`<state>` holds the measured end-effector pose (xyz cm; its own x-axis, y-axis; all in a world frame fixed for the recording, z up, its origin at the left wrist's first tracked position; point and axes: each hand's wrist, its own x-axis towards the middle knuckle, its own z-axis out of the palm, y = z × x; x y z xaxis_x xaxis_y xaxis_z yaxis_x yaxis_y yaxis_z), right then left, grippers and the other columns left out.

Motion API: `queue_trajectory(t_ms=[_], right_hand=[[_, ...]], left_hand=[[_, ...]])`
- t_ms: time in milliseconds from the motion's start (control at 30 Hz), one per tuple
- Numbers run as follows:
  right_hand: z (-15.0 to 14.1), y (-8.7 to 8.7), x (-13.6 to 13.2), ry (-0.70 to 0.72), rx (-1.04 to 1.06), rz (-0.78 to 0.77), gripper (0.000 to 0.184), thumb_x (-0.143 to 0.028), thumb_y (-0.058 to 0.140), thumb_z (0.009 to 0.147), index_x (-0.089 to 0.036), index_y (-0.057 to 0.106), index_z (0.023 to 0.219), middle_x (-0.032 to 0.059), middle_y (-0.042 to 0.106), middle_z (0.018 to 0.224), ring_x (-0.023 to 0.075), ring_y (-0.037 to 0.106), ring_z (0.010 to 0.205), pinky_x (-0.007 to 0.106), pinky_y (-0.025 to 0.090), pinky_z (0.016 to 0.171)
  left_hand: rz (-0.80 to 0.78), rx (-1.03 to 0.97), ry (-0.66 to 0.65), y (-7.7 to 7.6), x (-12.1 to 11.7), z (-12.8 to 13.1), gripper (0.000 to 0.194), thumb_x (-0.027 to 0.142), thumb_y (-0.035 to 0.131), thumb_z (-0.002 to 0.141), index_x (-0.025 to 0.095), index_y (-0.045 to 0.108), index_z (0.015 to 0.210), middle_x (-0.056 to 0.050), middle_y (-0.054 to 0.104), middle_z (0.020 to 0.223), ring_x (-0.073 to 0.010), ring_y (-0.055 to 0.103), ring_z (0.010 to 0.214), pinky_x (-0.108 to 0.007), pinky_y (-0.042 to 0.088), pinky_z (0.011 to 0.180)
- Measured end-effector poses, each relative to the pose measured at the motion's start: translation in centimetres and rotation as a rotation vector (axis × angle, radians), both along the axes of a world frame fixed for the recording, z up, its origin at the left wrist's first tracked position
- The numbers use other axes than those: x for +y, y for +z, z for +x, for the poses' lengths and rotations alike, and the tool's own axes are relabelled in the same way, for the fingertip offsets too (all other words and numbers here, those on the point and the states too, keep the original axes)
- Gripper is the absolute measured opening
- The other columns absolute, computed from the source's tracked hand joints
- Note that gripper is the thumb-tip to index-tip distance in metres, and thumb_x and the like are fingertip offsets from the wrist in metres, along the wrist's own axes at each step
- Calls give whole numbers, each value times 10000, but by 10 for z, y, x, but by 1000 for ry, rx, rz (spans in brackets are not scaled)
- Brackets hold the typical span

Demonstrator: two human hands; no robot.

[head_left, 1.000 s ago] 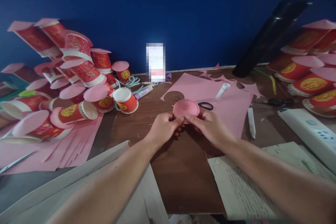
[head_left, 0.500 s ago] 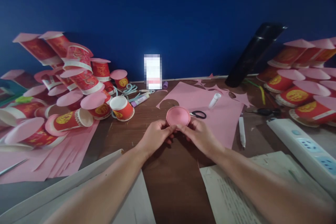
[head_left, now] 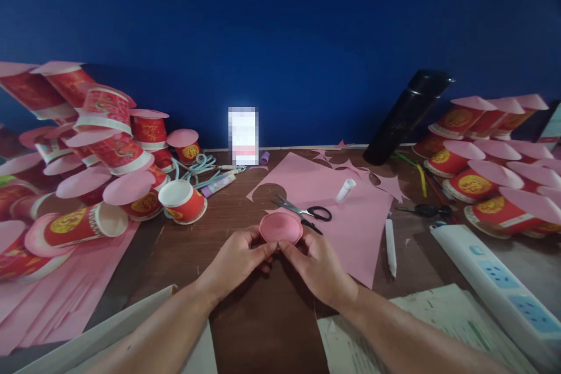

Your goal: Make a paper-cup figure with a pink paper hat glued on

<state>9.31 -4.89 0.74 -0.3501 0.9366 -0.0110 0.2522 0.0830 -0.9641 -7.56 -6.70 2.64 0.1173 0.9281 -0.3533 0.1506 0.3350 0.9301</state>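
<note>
Both hands close on one pink disc (head_left: pixel 280 229), the left hand (head_left: pixel 239 257) gripping its left edge, the right hand (head_left: pixel 318 263) its right, with the thumbs nearly meeting at the near rim. The disc is raised toward the viewer, above the middle of the table (head_left: pixel 263 333); what the fingers do underneath is hidden. Just beyond it lie scissors (head_left: pixel 301 210), blades parted, partly on a cut pink sheet (head_left: pixel 363 228). A white tube (head_left: pixel 345 191) is on that sheet, and a white pen (head_left: pixel 391 248) lies just right of it. Farther left, a red cup (head_left: pixel 190 210) is mouth up near a purple-and-clear tube (head_left: pixel 218 184) and a pale cable (head_left: pixel 199 166). Pink-topped cups are heaped at left (head_left: pixel 114 155) and stacked at right (head_left: pixel 475 187). A black bottle (head_left: pixel 394 120) leans against the blue wall (head_left: pixel 280 29).
</note>
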Motion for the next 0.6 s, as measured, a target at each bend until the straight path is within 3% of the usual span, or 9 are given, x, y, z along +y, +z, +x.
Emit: queue_trajectory(t_ms=[400, 600], right_hand=[[3, -2, -4, -16, -93, -33, 246, -425, 557, 861, -186, 602, 898, 27, 627, 774, 147, 529, 642, 265, 402, 569], [1, -7, 0, -68, -52, 92, 258, -424, 567, 858, -172, 622, 872, 37, 632, 778, 172, 567, 744, 277, 453, 683]], left_hand=[[-37, 9, 35, 2, 1, 3, 281, 409, 711, 705, 143, 662, 780, -5, 632, 687, -121, 574, 581, -238, 489, 586], [18, -3, 47, -1, 1, 3, 279, 401, 700, 717, 130, 634, 720, 1, 602, 629, -110, 561, 553, -229, 478, 559]])
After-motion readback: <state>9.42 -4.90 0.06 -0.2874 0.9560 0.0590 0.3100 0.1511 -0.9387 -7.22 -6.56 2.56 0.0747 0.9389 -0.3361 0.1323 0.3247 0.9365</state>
